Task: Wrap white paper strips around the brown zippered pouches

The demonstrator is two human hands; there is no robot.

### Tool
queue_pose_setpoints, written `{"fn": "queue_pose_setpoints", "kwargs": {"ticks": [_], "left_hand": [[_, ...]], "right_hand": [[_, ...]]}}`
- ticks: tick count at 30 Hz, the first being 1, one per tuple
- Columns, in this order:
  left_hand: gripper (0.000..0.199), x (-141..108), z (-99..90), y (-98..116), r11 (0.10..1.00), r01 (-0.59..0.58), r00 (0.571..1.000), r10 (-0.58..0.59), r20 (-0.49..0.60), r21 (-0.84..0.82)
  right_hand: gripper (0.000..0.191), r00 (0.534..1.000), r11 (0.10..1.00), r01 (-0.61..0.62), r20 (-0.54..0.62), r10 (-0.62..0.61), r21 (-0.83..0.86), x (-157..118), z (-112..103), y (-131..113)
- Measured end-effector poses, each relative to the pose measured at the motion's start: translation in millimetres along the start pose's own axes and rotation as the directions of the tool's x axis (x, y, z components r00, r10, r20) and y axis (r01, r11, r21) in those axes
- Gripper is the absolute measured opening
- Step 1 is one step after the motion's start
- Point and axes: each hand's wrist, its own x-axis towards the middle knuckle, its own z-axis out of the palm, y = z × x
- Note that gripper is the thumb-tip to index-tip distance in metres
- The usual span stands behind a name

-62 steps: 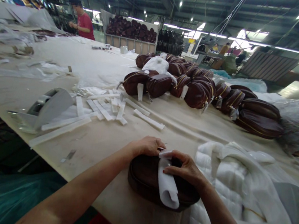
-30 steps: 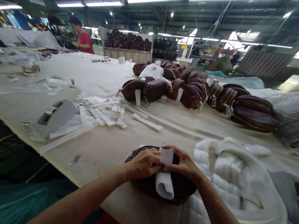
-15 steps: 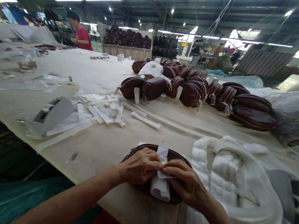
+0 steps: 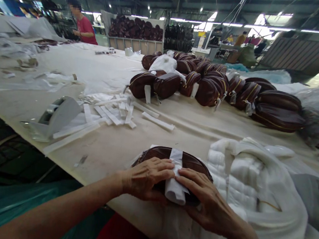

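The white strip [image 4: 175, 193], its end raised a second ago, now lies down across the brown bag [image 4: 195, 162] at the near edge of the desk [image 4: 109, 146], apparently banding it. Left hand [image 4: 144, 177] and right hand [image 4: 206, 195] press it, fingers bent; grip unclear.

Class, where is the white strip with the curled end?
In the head view, the white strip lies across the brown bag at lower centre, between the left hand and right hand, both touching it.
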Motion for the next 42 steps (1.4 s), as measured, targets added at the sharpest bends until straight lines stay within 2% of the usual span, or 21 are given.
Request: {"fn": "queue_pose_setpoints", "kwargs": {"ticks": [4, 8, 12, 16, 22, 25, 28, 32, 34, 36, 37, 39, 42], "left_hand": [[0.038, -0.4, 6.4, -1.7, 0.996, -0.014, 0.999, 0.017, -0.028, 0.083], [0.028, 1.8, 6.8, 0.0, 0.985, -0.073, 0.989, 0.091, -0.116, 0.154], [0.019, 4.5, 6.9, 6.7, 0.977, -0.122, 0.962, 0.16, -0.223, 0.172], [0.016, 4.6, 10.6, 14.1, 0.973, -0.125, 0.956, 0.171, -0.24, 0.193], [0.019, 4.6, 14.8, 14.3, 0.975, -0.112, 0.967, 0.151, -0.205, 0.191], [0.022, 3.8, 14.8, 13.1, 0.972, -0.117, 0.966, 0.159, -0.202, 0.205], [0.025, 1.9, 14.5, 13.9, 0.961, -0.12, 0.967, 0.17, -0.192, 0.248], [0.024, -0.3, 15.2, 15.8, 0.945, -0.138, 0.963, 0.198, -0.182, 0.297], [0.022, -0.6, 15.5, 16.2, 0.938, -0.155, 0.962, 0.214, -0.168, 0.309], [0.023, -0.6, 14.5, 16.3, 0.927, -0.174, 0.965, 0.229, -0.13, 0.333], [0.023, -0.4, 13.1, 16.4, 0.918, -0.184, 0.967, 0.234, -0.104, 0.352], [0.024, 0.6, 7.9, 16.4, 0.892, -0.215, 0.968, 0.249, -0.035, 0.397], [0.026, 3.6, -3.2, 15.6, 0.852, -0.279, 0.959, 0.273, 0.078, 0.442]], "right_hand": [[0.041, 0.989, 0.985, -0.006, -0.145, -0.019, -0.172, -1.9, 18.7, -6.2], [0.036, 0.982, 0.945, -0.044, -0.189, -0.019, -0.323, -1.0, 28.1, -16.3], [0.035, 0.978, 0.919, -0.05, -0.205, -0.034, -0.391, 0.9, 29.3, -22.9], [0.035, 0.972, 0.928, -0.057, -0.232, -0.032, -0.368, 0.0, 32.6, -22.1], [0.037, 0.952, 0.971, -0.084, -0.305, 0.012, -0.224, -1.5, 31.8, -22.1], [0.042, 0.925, 0.972, -0.125, -0.379, 0.041, -0.201, -13.5, 30.9, -30.0], [0.04, 0.897, 0.963, -0.121, -0.441, 0.003, -0.24, -37.2, 42.3, -42.6], [0.027, 0.927, 0.941, -0.212, -0.36, 0.107, -0.264, -63.1, 66.3, -57.1], [0.03, 0.906, 0.908, -0.264, -0.407, 0.118, -0.325, -63.9, 69.9, -58.9], [0.037, 0.875, 0.858, -0.319, -0.473, 0.104, -0.402, -56.0, 64.6, -55.8], [0.04, 0.874, 0.836, -0.339, -0.474, 0.109, -0.432, -50.1, 59.6, -52.7], [0.043, 0.91, 0.827, -0.312, -0.396, 0.119, -0.467, -38.5, 48.0, -44.7], [0.042, 0.974, 0.856, -0.168, -0.217, 0.067, -0.489, -30.6, 34.3, -33.7]]}}
